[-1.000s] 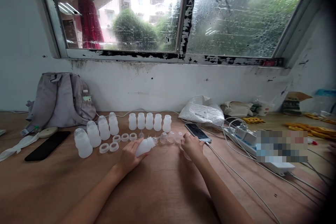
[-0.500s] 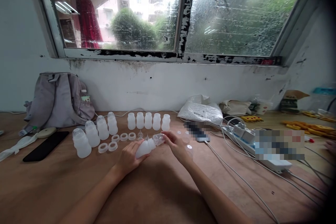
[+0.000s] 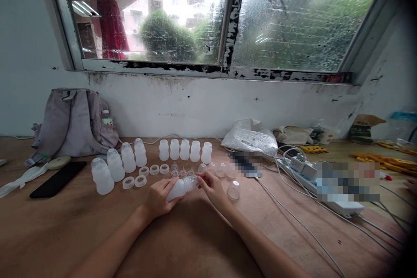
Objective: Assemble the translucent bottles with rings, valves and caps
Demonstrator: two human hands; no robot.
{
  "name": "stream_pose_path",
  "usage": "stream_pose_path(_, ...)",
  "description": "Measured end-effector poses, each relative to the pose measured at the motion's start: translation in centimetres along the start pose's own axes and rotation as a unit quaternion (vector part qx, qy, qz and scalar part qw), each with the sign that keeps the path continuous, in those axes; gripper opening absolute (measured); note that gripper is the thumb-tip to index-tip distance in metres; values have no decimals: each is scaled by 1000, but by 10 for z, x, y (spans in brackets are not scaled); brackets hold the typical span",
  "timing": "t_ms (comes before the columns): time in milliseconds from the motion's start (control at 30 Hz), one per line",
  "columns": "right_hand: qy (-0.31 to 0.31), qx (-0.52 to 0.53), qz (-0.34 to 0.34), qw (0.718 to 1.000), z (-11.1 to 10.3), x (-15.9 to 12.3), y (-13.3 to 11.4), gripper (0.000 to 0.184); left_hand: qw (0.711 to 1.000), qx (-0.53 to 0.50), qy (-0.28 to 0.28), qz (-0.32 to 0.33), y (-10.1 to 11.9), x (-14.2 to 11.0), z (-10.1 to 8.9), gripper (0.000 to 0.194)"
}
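Observation:
My left hand (image 3: pixel 159 197) grips a white translucent bottle (image 3: pixel 178 188) lying on its side just above the wooden table (image 3: pixel 195 243). My right hand (image 3: pixel 211 186) pinches a small clear piece at the bottle's neck (image 3: pixel 193 180). Behind them stand a row of several small white bottles (image 3: pixel 184 150). To the left stand several capped bottles (image 3: pixel 115 165). White rings (image 3: pixel 140 181) and small clear nipples (image 3: pixel 179 172) lie between. A clear cap (image 3: pixel 233 190) lies to the right of my right hand.
A grey backpack (image 3: pixel 73 124) leans against the wall at the left, with a black phone (image 3: pixel 58 179) in front of it. A white plastic bag (image 3: pixel 250 139), a power strip (image 3: pixel 302 169) and white cables (image 3: pixel 293 217) lie to the right. Yellow parts (image 3: pixel 384 160) sit far right.
My right hand came back from the clear caps near the phone to the bottle's neck with a small clear piece. My left hand kept hold of the bottle.

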State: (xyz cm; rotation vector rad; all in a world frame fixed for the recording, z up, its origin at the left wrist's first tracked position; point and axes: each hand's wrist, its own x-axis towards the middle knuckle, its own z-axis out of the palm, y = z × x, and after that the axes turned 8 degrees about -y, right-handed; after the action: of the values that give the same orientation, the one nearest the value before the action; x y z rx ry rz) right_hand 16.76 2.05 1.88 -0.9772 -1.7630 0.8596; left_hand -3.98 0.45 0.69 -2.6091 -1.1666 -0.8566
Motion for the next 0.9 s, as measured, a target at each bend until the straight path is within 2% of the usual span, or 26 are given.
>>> stream_pose_path(267,-33,16,-1,999,2,-2,10,25,1000,11,6,26,-4,-3,0,47)
stream_pose_path(467,-17,58,-9,998,3,-1,-5,31,999,-29,7,-25,4,-1,5,48)
stream_pose_path(633,-43,69,-17,997,2,-2,-11,43,993,-87,-39,-75,7,2,11,51)
stream_pose_path(767,-51,38,-26,998,1,-3,-10,52,979,-159,-93,-86,11,1,9,51)
stream_pose_path(900,-39,68,-45,996,6,-6,-13,46,960,-240,-118,-81,17,2,6,54)
